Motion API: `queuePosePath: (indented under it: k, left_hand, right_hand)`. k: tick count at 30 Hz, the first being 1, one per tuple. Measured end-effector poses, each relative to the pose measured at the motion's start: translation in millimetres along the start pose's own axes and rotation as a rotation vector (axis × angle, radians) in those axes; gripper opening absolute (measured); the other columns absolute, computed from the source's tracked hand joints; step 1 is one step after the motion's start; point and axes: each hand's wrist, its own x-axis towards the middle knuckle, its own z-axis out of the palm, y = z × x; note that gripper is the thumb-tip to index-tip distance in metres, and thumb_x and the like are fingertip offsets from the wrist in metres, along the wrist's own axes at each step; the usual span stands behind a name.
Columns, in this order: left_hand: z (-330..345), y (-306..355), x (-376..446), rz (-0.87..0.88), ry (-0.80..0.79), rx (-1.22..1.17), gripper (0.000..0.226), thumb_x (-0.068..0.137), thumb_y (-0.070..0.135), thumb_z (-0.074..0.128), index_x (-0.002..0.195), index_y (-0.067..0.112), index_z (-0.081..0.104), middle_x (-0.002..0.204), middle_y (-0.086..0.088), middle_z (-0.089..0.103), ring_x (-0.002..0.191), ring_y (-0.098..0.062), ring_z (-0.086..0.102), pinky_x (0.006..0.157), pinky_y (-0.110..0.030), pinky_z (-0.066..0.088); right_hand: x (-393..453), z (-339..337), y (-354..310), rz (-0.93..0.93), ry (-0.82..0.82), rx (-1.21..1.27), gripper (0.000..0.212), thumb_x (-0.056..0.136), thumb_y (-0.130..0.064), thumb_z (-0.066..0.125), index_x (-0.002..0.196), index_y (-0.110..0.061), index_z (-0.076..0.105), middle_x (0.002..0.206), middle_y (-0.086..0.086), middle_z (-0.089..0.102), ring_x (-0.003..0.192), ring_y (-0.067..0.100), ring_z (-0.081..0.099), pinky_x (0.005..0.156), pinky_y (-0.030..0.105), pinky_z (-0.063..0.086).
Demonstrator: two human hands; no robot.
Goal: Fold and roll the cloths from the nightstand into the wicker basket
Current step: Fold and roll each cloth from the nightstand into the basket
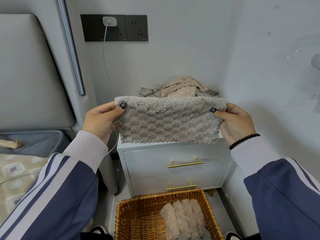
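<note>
We observe one grey fleecy cloth (168, 121) held up in the air, doubled over so that its fold runs along the top edge; the left hand (101, 119) pinches the upper left corner and the right hand (236, 122) pinches the upper right corner, thumbs in front, remaining fingers (115, 125) curled behind. We judge this two-corner grip keeps the halves aligned and the cloth taut, so the next fold or the roll starts square. Beyond the fingers, at the back of the nightstand (174, 158), lies the pile of unfolded cloths (178, 90); we cannot count it reliably, but both beige and grey pieces show. Below the fingers, on the floor against the nightstand, stands one wicker basket (124, 212). In it we count four beige rolled cloths (183, 215) laid side by side towards its right half, presumably packed in a row to leave the left half free for more. The nightstand shows two drawers, each with one brass handle (185, 164). Left of the fingers, a white charger cable (108, 70) hangs from the wall socket (114, 27).
</note>
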Motion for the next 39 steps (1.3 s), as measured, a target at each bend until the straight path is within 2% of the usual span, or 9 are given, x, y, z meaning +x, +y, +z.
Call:
queuePosePath:
  k: [5,11,15,18,22,27,30,34,39]
  left_hand:
    - [6.5,-3.2,-0.2,0.056,0.054,-0.036,0.026,0.081,-0.011,0.063,0.086,0.011,0.075,0.073,0.000,0.075,0.067,-0.011,0.071,0.053,-0.018,0.052]
    - [11.3,-9.2,0.9,0.112,0.070,0.115,0.050,0.080,-0.007,0.069,0.127,0.011,0.062,0.108,-0.003,0.072,0.099,-0.014,0.069,0.084,-0.029,0.057]
    - [14.8,-11.5,-1.6,0.157,-0.010,0.205,0.054,0.084,-0.005,0.066,0.133,0.015,0.057,0.111,0.005,0.070,0.101,-0.007,0.067,0.083,-0.024,0.056]
    - [13.5,-14.3,0.2,0.162,-0.054,0.252,0.054,0.086,-0.003,0.065,0.135,0.017,0.056,0.115,0.004,0.069,0.107,-0.011,0.065,0.090,-0.027,0.054]
    - [11.8,-13.2,-3.6,0.156,-0.099,0.308,0.053,0.088,-0.004,0.062,0.127,0.030,0.057,0.102,0.014,0.070,0.090,0.001,0.067,0.074,-0.015,0.055]
    - [4.7,-7.6,-17.1,0.129,-0.124,0.293,0.042,0.086,-0.006,0.062,0.121,0.018,0.055,0.082,0.013,0.073,0.072,-0.002,0.070,0.058,-0.016,0.054]
    - [2.2,-2.5,-28.4,0.094,-0.155,0.286,0.042,0.085,-0.009,0.061,0.121,0.010,0.050,0.078,0.006,0.073,0.063,-0.004,0.069,0.053,-0.017,0.053]
    - [-8.2,1.0,-40.8,-0.170,-0.336,0.200,0.049,0.071,-0.009,0.070,0.117,0.002,0.059,0.099,-0.017,0.073,0.071,-0.017,0.073,0.061,-0.028,0.060]
    - [-17.2,-8.2,-62.5,-0.563,-0.515,0.107,0.091,0.020,0.009,0.099,0.102,-0.014,0.066,0.104,-0.029,0.068,0.088,-0.035,0.071,0.070,-0.039,0.060]
  right_hand:
    - [-3.0,1.6,-3.3,0.003,-0.017,-0.065,0.037,0.070,0.026,0.059,0.090,-0.004,0.068,0.084,0.007,0.070,0.087,0.023,0.066,0.087,0.036,0.055]
    - [-4.6,1.3,-4.4,0.128,0.000,-0.107,0.052,0.072,0.024,0.062,0.120,0.005,0.058,0.112,0.017,0.064,0.107,0.032,0.063,0.094,0.046,0.052]
    - [-4.0,-2.8,-5.8,0.175,0.012,-0.099,0.053,0.073,0.023,0.062,0.122,0.004,0.055,0.120,0.020,0.061,0.106,0.031,0.063,0.097,0.043,0.050]
    - [-4.1,-6.5,-8.6,0.218,-0.016,-0.156,0.045,0.074,0.021,0.062,0.112,-0.003,0.060,0.104,0.017,0.069,0.090,0.026,0.068,0.087,0.039,0.055]
    - [-5.1,-14.5,-15.3,0.219,-0.065,-0.229,0.038,0.073,0.020,0.064,0.101,-0.005,0.061,0.080,0.008,0.072,0.074,0.022,0.069,0.072,0.034,0.057]
    - [-12.3,-29.6,-26.5,0.437,-0.175,-0.411,0.063,0.073,0.021,0.064,0.131,0.013,0.042,0.119,0.027,0.060,0.093,0.028,0.068,0.073,0.031,0.055]
    - [-26.7,-38.2,-30.1,0.622,-0.322,-0.603,0.094,0.050,0.012,0.082,0.133,0.013,0.039,0.121,0.026,0.056,0.091,0.028,0.067,0.069,0.031,0.052]
    - [-39.4,-46.4,-39.4,0.625,-0.347,-0.538,0.046,0.077,0.017,0.056,0.123,0.021,0.048,0.120,0.035,0.057,0.098,0.033,0.058,0.075,0.034,0.052]
    - [-55.5,-54.5,-59.9,0.619,-0.504,-0.270,0.043,0.050,0.008,0.068,0.092,0.008,0.074,0.107,0.026,0.068,0.093,0.033,0.069,0.072,0.037,0.059]
